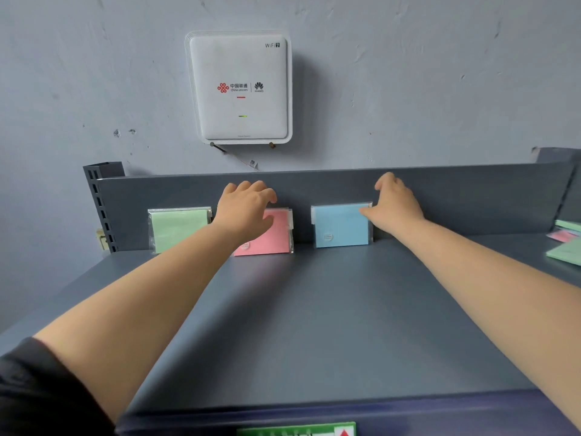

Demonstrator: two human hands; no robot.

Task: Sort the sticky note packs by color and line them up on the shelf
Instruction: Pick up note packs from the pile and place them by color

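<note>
Three wrapped sticky note packs lean upright against the grey shelf's back panel (471,199): a green pack (177,229) on the left, a pink pack (278,236) in the middle and a blue pack (339,226) to its right. My left hand (245,209) grips the pink pack's upper left part, thumb on its face and fingers curled over its top edge. My right hand (396,206) pinches the blue pack's upper right corner, its thumb on the front. Both arms stretch across the shelf surface (314,325).
More green and pink packs (566,243) lie flat in a loose pile at the shelf's far right edge. A white router box (240,86) hangs on the wall above. A slotted upright post (100,206) bounds the shelf's left end. A green label (295,429) sits on the front lip.
</note>
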